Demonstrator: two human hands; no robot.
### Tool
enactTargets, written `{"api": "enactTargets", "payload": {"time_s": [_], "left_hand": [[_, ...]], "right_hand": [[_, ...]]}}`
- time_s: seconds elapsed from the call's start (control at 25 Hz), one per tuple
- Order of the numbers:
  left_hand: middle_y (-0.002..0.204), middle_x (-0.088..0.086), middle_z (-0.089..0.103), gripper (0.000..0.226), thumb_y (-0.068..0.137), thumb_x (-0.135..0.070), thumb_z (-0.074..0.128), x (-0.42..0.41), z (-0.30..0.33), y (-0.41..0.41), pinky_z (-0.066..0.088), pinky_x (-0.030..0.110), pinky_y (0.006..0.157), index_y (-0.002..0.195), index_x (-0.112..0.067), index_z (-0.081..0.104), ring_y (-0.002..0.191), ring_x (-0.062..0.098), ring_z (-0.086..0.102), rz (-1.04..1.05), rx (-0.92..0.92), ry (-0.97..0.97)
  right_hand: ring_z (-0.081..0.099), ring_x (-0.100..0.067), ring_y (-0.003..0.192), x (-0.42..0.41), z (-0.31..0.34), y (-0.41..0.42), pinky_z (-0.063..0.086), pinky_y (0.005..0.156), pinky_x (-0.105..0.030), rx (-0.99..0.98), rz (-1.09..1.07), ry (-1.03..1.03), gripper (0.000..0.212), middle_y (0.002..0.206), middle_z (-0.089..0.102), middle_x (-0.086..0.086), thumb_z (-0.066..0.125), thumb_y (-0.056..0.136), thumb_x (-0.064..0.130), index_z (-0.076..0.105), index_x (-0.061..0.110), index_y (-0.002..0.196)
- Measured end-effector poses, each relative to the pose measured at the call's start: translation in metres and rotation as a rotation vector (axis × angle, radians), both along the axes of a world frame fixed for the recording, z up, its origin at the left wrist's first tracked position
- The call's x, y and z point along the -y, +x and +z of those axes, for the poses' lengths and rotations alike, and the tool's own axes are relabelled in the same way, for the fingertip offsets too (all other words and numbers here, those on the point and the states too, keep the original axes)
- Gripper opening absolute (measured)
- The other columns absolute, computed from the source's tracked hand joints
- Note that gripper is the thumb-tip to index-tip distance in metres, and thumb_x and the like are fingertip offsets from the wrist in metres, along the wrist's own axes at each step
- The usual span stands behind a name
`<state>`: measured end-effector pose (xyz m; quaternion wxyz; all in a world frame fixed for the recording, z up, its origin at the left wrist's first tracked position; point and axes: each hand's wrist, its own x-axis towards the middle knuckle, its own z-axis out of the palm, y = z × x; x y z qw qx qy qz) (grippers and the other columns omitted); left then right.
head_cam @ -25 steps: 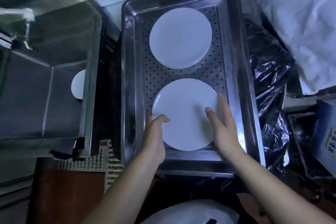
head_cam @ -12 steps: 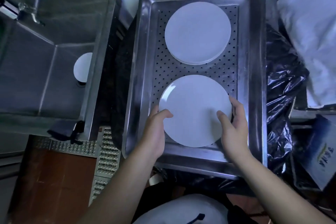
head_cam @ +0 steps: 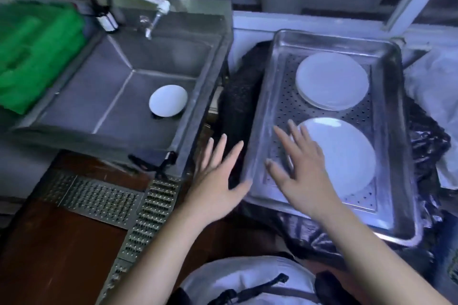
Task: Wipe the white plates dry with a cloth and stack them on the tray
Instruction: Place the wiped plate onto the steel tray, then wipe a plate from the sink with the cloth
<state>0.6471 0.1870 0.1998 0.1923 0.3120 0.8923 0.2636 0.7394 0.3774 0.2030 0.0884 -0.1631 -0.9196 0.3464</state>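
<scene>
A perforated steel tray (head_cam: 260,119) on the right carries two lots of white plates. A stack of plates (head_cam: 332,80) sits at its far end. A single near plate (head_cam: 347,156) lies at its front. My right hand (head_cam: 300,166) hovers open over the tray's left part, partly covering that plate's left edge, fingers spread. My left hand (head_cam: 218,176) is open too, just left of the tray's rim, over the dark gap beside the sink. One more white plate (head_cam: 168,100) lies in the sink basin (head_cam: 99,96). No cloth is visible in either hand.
A tap (head_cam: 153,17) juts over the sink's back edge. A green crate (head_cam: 32,57) stands at the far left. Black plastic sheeting (head_cam: 426,146) surrounds the tray; white fabric (head_cam: 436,86) lies at the right. A metal floor grate (head_cam: 104,200) is below the sink.
Both hands have let go of the near plate, which now rests in the tray, and have moved left. The camera has swung left and up, showing more of the sink.
</scene>
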Motion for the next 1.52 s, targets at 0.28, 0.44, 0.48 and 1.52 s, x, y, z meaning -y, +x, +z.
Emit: {"api": "enactTargets", "payload": {"time_s": [0.28, 0.44, 0.48, 1.52], "left_hand": [[0.169, -0.006, -0.026, 0.089, 0.096, -0.058, 0.057, 0.197, -0.032, 0.003, -0.004, 0.049, 0.127, 0.161, -0.047, -0.002, 0.152, 0.019, -0.033, 0.249, 0.026, -0.186], [0.170, -0.007, -0.023, 0.088, 0.097, -0.059, 0.055, 0.257, -0.039, -0.011, -0.012, 0.043, 0.126, 0.161, -0.047, -0.004, 0.153, 0.017, -0.030, 0.398, 0.042, -0.126], [0.169, -0.008, -0.024, 0.089, 0.097, -0.059, 0.055, 0.264, -0.042, -0.013, -0.015, 0.042, 0.124, 0.161, -0.048, -0.005, 0.152, 0.017, -0.031, 0.411, 0.058, -0.114], [0.169, 0.007, 0.024, 0.079, 0.097, -0.030, 0.070, 0.279, -0.133, -0.440, 0.017, 0.028, 0.122, 0.162, -0.018, 0.026, 0.156, 0.019, 0.017, 0.250, 0.413, -0.246]], "right_hand": [[-0.011, -0.016, 0.155, 0.179, -0.038, -0.034, 0.006, 0.124, -0.045, 0.229, 0.294, 0.073, 0.074, 0.169, 0.000, 0.006, 0.056, 0.093, 0.058, 0.019, 0.045, 0.156], [-0.007, -0.016, 0.155, 0.233, -0.028, -0.069, 0.007, 0.124, -0.045, 0.208, 0.321, 0.064, 0.072, 0.169, 0.005, 0.005, 0.058, 0.094, 0.053, 0.024, 0.042, 0.156], [-0.007, -0.016, 0.155, 0.241, -0.029, -0.075, 0.007, 0.124, -0.044, 0.237, 0.341, 0.082, 0.072, 0.169, 0.004, 0.004, 0.058, 0.094, 0.054, 0.024, 0.041, 0.156], [0.039, -0.024, 0.144, 0.216, -0.159, -0.452, 0.035, 0.116, -0.042, 0.566, -0.113, -0.524, 0.067, 0.163, 0.030, 0.000, 0.063, 0.095, 0.043, 0.036, 0.025, 0.154]]}}
